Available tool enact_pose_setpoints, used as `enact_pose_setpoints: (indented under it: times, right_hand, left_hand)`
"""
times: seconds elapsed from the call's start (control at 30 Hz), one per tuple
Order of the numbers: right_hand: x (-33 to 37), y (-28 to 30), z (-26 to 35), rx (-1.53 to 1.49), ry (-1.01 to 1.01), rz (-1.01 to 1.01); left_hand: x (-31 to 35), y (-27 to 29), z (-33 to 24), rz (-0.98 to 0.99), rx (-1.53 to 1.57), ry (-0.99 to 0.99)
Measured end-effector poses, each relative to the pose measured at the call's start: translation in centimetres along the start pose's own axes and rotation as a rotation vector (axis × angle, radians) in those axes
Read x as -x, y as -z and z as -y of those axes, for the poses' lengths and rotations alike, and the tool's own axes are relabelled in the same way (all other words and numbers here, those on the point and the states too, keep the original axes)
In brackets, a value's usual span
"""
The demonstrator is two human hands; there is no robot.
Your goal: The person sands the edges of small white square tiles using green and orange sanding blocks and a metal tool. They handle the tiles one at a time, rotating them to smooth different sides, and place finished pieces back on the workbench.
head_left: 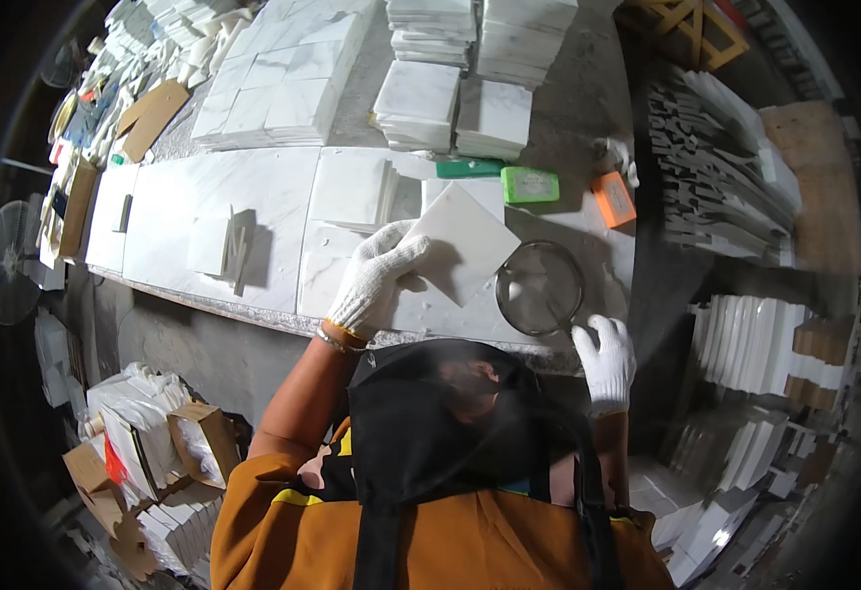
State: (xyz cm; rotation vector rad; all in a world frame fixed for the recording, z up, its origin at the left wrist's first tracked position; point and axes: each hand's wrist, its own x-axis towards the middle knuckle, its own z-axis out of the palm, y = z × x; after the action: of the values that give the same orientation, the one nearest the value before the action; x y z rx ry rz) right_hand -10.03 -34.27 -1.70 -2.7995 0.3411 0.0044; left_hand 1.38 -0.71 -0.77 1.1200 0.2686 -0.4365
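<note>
My left hand point(379, 270), in a white knit glove, grips a square white marble tile point(470, 236) by its left corner. The tile is tilted above the worktable, turned so a corner points up. My right hand point(604, 364), also gloved, is at the table's near edge with its fingers apart, and I see nothing in it. Close to its thumb is a round dark-rimmed bowl point(538, 287), with a thin dark handle leaning over the rim toward that hand. Behind the held tile are a stack of tiles point(350, 192), a green block point(530, 184) and an orange block point(613, 200).
Tall stacks of marble tiles point(416, 93) stand at the back of the table. A few thin tiles point(213, 243) stand on edge at left. Stacked slabs point(725, 162) line the right side. Cardboard boxes point(202, 442) sit low left, beyond them a fan point(12, 261).
</note>
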Motion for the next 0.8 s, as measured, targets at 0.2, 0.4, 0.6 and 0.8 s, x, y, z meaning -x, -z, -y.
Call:
enact_pose_setpoints:
  times: [0.2,0.4,0.6,0.8]
  right_hand:
    - [0.1,-1.7,0.0,-0.021,-0.109,0.138]
    - [-0.5,-2.9,0.2,-0.043,-0.053,0.149]
    - [-1.2,-2.2,0.6,-0.317,-0.173,0.219]
    - [-1.5,-0.9,-0.3,-0.828,-0.225,0.134]
  left_hand:
    - [0.0,-0.5,0.7,-0.014,-0.05,0.026]
    - [0.2,-0.4,1.5,-0.031,-0.053,0.029]
    - [0.3,-1.0,1.1,-0.037,-0.07,0.014]
    - [0.1,-0.7,1.5,-0.018,-0.071,-0.007]
